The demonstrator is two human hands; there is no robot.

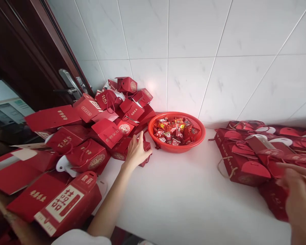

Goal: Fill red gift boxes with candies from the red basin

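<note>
My left hand (137, 151) reaches to the near edge of a pile of red gift boxes at the left. Its thumb and fingers span a small red gift box (147, 146) beside the basket, and the fingertips on the far side are partly hidden. At the right edge my right hand (299, 194), blurred and partly cut off, has its fingers stretched out over a group of red gift boxes (247, 170). No object shows in that hand. A red plastic basket (178, 148) of wrapped candies (174, 131) stands between the hands.
A white tabletop (188, 194) carries the boxes and basket. White wall tiles (188, 34) rise behind it. At the left is a dark door with a metal handle (70, 81). A larger red box (66, 204) lies tilted at the near left.
</note>
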